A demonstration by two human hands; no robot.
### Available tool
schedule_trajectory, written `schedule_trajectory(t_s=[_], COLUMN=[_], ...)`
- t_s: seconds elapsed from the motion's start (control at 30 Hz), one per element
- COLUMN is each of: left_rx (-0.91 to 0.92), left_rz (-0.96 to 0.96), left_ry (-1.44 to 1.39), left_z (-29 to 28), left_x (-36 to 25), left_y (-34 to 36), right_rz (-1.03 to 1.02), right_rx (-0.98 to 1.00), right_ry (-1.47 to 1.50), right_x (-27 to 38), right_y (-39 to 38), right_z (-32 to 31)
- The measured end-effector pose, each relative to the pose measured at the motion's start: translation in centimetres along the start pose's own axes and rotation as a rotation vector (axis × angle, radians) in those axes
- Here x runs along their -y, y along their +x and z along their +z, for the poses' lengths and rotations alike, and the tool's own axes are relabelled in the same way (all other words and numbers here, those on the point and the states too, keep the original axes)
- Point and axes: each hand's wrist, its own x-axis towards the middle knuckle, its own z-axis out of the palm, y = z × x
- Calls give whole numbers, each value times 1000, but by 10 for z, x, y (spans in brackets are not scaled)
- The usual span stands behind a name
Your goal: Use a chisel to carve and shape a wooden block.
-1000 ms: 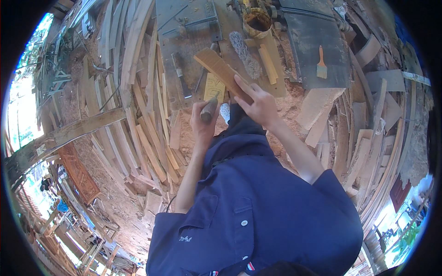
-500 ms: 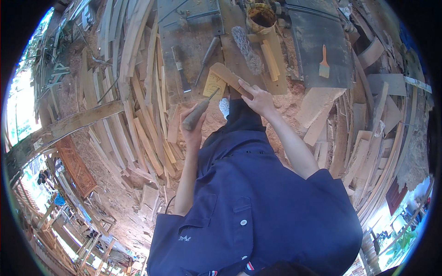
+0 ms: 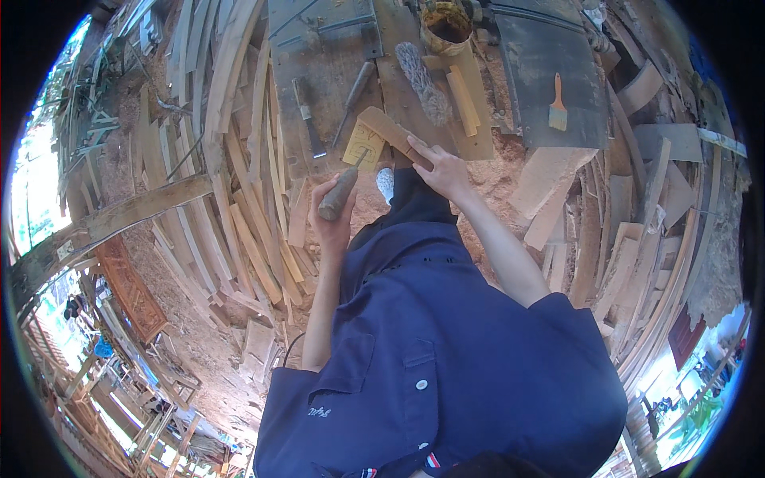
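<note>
My left hand [image 3: 328, 221] is wrapped around the grey-brown wooden handle of a chisel [image 3: 340, 196]. Its thin blade points up and right, the tip over a pale yellow piece of wood [image 3: 355, 146] marked with dark lines. Whether the tip touches the wood I cannot tell. My right hand [image 3: 446, 172] grips the near end of a long brown wooden piece [image 3: 384, 127], which slants across the right side of the yellow piece. On the bench beyond lie a long-handled tool [image 3: 358, 89] and a wide-bladed chisel [image 3: 307, 115].
A shaggy grey brush [image 3: 422, 84] and yellow wood strips [image 3: 462, 99] lie on the worn bench [image 3: 319, 60]. Behind them stands a stained pot [image 3: 446, 30]. A paintbrush [image 3: 557, 103] rests on a dark board to the right. Stacked planks [image 3: 231, 72] flank both sides.
The chisel has tilted to point more directly away from me, its tip shifting left over the yellow piece. My right hand and the brown wooden piece keep nearly the same place.
</note>
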Motion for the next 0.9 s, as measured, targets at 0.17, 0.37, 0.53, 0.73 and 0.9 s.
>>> schedule_trajectory(t_s=[0.17, 0.37, 0.53, 0.73, 0.9], left_rx=[-17, -22, -3, 44, 120], left_rz=[21, -17, 5, -65, -78], left_ry=[-33, -44, -41, -161, -137], left_z=[1, -3, -10, -22, -32], left_x=[6, 10, 14, 22, 26], left_y=[1, 3, 8, 17, 24], right_rz=[30, 46, 30, 55, 34], right_rx=[6, 7, -15, 7, -48], right_ry=[17, 19, 42, 56, 42], right_x=[4, 4, 5, 8, 3], right_y=[-2, -2, -2, -3, -4], right_z=[-1, 0, 1, 0, 6])
